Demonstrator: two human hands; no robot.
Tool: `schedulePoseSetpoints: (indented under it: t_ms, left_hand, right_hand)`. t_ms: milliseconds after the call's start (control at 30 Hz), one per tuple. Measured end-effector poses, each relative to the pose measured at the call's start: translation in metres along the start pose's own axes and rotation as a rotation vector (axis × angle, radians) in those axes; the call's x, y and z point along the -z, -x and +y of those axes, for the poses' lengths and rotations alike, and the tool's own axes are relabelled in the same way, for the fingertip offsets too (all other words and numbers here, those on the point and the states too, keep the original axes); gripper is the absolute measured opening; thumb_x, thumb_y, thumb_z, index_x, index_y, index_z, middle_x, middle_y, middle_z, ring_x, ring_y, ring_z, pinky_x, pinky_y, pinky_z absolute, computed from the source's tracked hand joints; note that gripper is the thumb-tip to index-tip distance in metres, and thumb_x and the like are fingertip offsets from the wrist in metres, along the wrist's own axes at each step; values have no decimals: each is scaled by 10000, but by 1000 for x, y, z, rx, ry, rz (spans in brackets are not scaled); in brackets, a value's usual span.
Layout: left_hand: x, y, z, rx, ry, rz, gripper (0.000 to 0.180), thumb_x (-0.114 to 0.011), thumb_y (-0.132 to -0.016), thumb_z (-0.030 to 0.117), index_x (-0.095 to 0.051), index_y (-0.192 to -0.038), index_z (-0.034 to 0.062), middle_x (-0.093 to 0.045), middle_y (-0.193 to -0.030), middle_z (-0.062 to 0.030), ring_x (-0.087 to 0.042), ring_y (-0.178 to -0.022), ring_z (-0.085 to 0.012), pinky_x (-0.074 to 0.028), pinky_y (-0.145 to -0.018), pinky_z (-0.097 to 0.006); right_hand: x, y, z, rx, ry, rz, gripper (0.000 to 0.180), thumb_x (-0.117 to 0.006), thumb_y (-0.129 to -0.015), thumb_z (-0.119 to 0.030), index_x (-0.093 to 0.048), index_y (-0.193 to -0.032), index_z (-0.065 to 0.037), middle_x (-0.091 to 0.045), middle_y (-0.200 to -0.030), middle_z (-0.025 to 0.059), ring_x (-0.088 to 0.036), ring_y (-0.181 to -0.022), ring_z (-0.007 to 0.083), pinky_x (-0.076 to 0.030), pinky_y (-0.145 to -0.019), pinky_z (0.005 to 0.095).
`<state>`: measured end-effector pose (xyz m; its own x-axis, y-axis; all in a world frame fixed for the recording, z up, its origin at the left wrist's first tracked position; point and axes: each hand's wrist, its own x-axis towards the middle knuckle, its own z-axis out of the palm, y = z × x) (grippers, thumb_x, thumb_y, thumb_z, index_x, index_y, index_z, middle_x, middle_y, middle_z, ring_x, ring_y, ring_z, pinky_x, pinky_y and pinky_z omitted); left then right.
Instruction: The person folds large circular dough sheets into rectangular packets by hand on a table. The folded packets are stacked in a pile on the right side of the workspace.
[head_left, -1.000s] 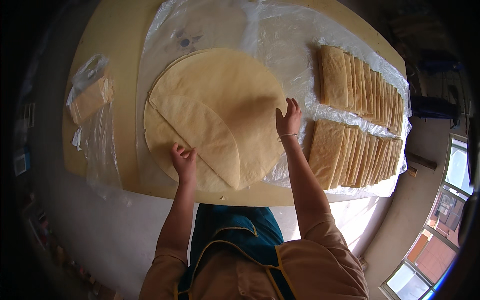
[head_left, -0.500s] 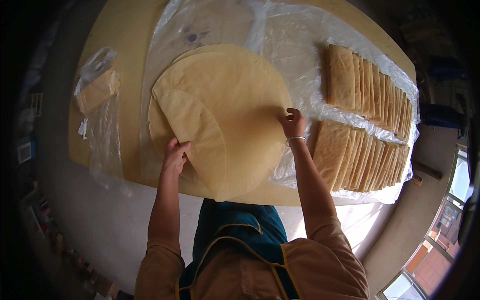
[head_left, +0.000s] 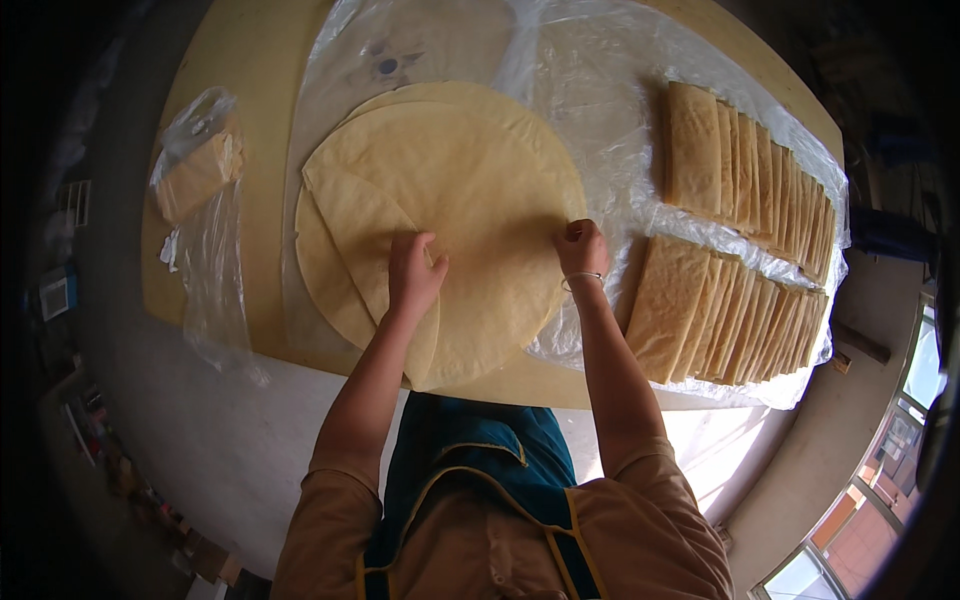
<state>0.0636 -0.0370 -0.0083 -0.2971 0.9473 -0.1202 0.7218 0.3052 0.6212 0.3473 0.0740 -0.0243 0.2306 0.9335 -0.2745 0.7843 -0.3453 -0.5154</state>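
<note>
A stack of large, thin round pancakes (head_left: 500, 160) lies on the table in front of me. The top one has its left side folded inward as a flap (head_left: 345, 215). My left hand (head_left: 415, 270) rests over the flap's folded-in edge, thumb and fingers apart, with nothing visibly gripped. At the stack's right rim, my right hand (head_left: 582, 245) has its fingers curled together on the pancake's edge; its fingertips are partly hidden. A bracelet circles the right wrist.
Two rows of folded pancakes, a far row (head_left: 695, 150) and a near row (head_left: 665, 300), stand on clear plastic sheeting (head_left: 590, 90) to the right. A plastic bag with a tan block (head_left: 200, 175) lies at the left. The table's near edge (head_left: 500, 390) curves before my apron.
My left hand has moved right and slightly away from me, and the flap's edge now lies under it. My right hand stays at the right rim, its fingers closer together.
</note>
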Motion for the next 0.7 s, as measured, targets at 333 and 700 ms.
schedulePoseSetpoints:
  t_ms: [333,700]
  left_hand:
    - [51,-45,62,689,931,-177,346,-783,-950,328,-679,-1144,61,-699,-1014,-13,-632,-943,-92,-501,-791,-279]
    - [7,-50,-33,526,739,-62,191,-744,-956,149,-620,-841,61,-661,-800,24,-576,-625,-56,-446,-501,-247]
  right_hand:
    - [7,102,-102,779,4,3,207,-766,-737,-52,-587,-838,-78,-640,-1094,118,-659,-933,344,-553,-778,444]
    - [1,38,-76,1160,230,-219,576,-674,-963,-300,-536,-1500,-145,-484,-1602,47,-448,-1472,257,-340,-1215,460]
